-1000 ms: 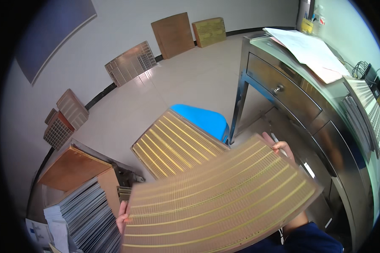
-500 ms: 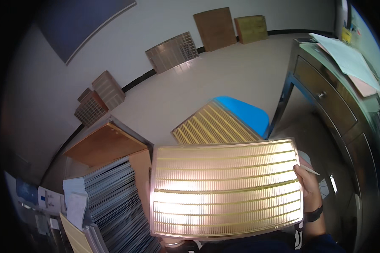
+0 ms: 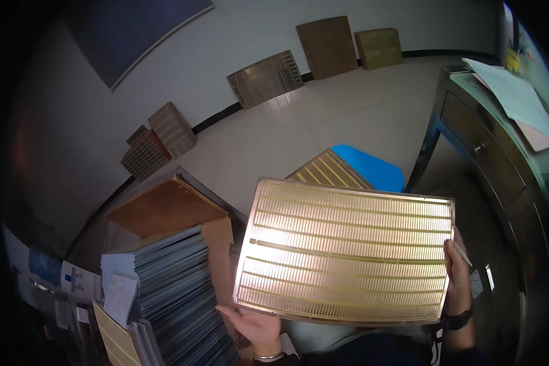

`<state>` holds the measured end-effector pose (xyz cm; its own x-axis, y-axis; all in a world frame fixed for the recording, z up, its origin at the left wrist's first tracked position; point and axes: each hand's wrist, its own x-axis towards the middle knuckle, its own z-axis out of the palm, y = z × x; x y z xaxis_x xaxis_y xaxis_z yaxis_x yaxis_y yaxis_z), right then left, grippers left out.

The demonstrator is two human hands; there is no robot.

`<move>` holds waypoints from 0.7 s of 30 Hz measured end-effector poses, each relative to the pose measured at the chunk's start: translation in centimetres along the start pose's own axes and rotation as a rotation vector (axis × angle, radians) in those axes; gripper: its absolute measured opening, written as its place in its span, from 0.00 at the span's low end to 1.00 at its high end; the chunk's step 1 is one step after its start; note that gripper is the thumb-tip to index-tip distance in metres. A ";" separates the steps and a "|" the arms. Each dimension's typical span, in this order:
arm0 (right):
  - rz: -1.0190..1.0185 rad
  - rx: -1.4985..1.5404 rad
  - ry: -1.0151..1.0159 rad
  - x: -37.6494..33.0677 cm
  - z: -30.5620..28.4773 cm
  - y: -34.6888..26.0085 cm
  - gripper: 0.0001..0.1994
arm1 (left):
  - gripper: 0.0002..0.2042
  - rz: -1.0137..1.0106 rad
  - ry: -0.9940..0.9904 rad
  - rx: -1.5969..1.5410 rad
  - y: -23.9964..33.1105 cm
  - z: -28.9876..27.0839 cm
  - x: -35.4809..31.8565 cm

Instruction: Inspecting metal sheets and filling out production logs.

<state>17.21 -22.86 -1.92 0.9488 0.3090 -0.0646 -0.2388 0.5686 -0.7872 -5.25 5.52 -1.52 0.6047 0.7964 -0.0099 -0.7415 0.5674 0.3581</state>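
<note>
A copper-coloured circuit board panel (image 3: 348,251), with rows of fine strips and yellowish bands, is tilted in front of me. My right hand (image 3: 460,277) grips its right edge, thumb on the front face and fingers behind. A thin white pen-like stick (image 3: 463,251) also sits in that hand. Under the panel's lower left corner is my left hand (image 3: 259,329), palm up and open, thumb stretched out to the left; the panel may hide part of its fingers. Beyond the held panel, a similar panel (image 3: 329,170) lies over a blue surface (image 3: 372,166), partly covered.
To the left, a tall stack of thin panels (image 3: 174,274) stands by a brown board (image 3: 168,210), with a paper slip (image 3: 121,299) at its side. A dark desk with drawers (image 3: 485,143) is on the right. Several boards, including a brown one (image 3: 327,49), lean against the far wall.
The panel has turned clockwise and shifted right, its glare lessening. My left hand, mostly hidden before, now shows open below the lower left corner. My right hand keeps its grip.
</note>
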 end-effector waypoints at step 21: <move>0.132 -0.145 -0.343 -1.1 0.7 -1.9 0.24 | 0.28 -0.186 -0.100 -0.173 2.6 -4.9 1.0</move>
<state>16.44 -23.74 0.05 0.7820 0.6230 0.0186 -0.2988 0.4010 -0.8660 -7.93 8.83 -5.16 0.7546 0.6553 0.0349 -0.6483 0.7363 0.1939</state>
